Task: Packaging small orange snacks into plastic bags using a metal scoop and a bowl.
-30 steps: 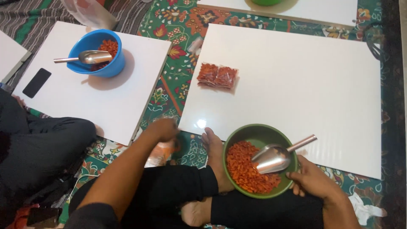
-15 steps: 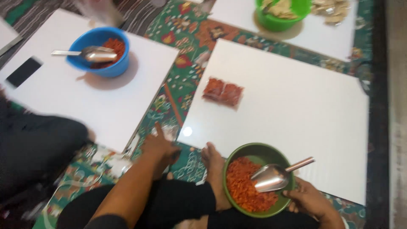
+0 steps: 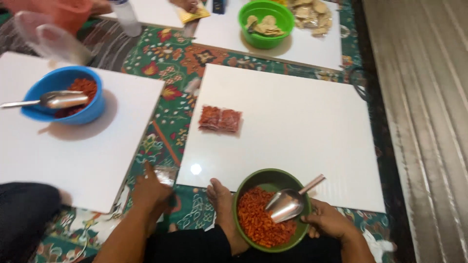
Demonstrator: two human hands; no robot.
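Note:
A green bowl [image 3: 253, 181] full of orange-red snack pieces sits at the near edge of a white board [image 3: 302, 131], with a metal scoop [image 3: 290, 201] resting in it. My right hand [image 3: 330, 221] grips the bowl's right rim. My left hand [image 3: 152, 191] reaches down to a clear plastic bag [image 3: 166, 173] on the patterned mat, fingers on or around it. A bare foot [image 3: 222, 197] lies between the two hands. Two filled packets [image 3: 220, 119] of red snack lie on the white board farther out.
At the left, a blue bowl [image 3: 92, 109] with red snack and a metal scoop [image 3: 51, 101] stands on another white board [image 3: 63, 156]. Farther back are a green bowl [image 3: 248, 36] of crackers, loose crackers [image 3: 312, 14], a bottle [image 3: 126, 17] and clear bags [image 3: 53, 41]. Bare floor runs along the right.
The view has tilted up and forward, showing the far green bowl and crackers. My left hand has moved out from my lap to the clear bag on the mat. The right hand stays at the bowl.

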